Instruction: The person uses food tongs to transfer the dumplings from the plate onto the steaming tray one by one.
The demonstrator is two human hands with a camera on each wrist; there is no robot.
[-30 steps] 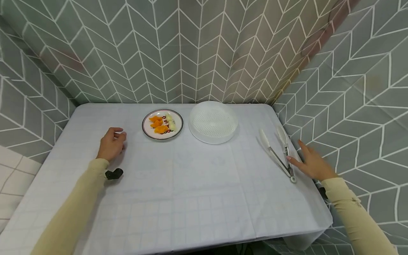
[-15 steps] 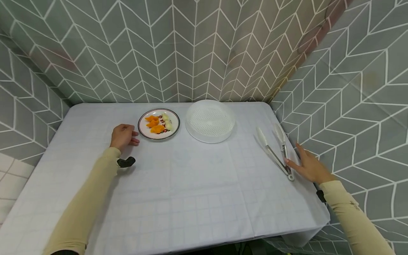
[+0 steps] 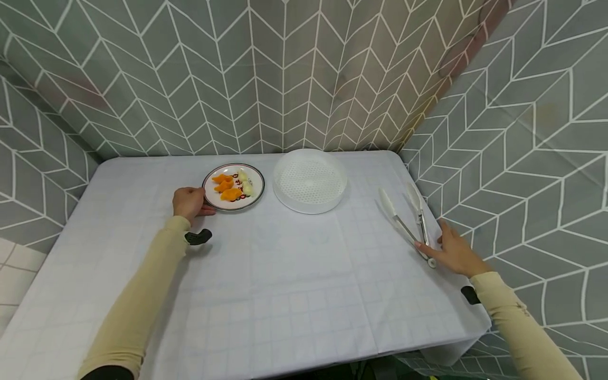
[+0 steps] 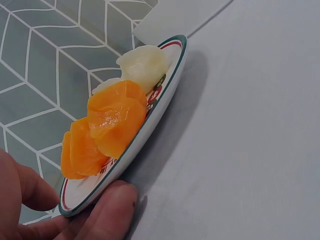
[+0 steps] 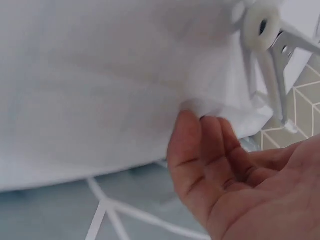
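My left hand (image 3: 187,203) grips the near-left rim of a round plate (image 3: 205,198), thumb over the rim and fingers beneath it. On the plate, which has a dark green and red edge, lie orange folded, dumpling-like pieces (image 4: 117,117) and pale ones (image 4: 144,66). At the table's right edge, my right hand (image 3: 455,254) reaches over the hinge end of metal tongs (image 3: 405,228) with white tips. Its fingers are loosely bent by the edge of the cloth, and the tongs' hinge (image 5: 261,26) shows just beyond them in the right wrist view.
A white round tray with a perforated bottom (image 3: 311,182) stands right of the plate at the back. White cloth (image 3: 294,274) covers the table. Patterned grey sheets (image 3: 266,74) rise behind it and on both sides.
My left hand has moved right and a little up to the plate and taken hold of its rim. My right hand has shifted slightly left over the tongs' hinge end.
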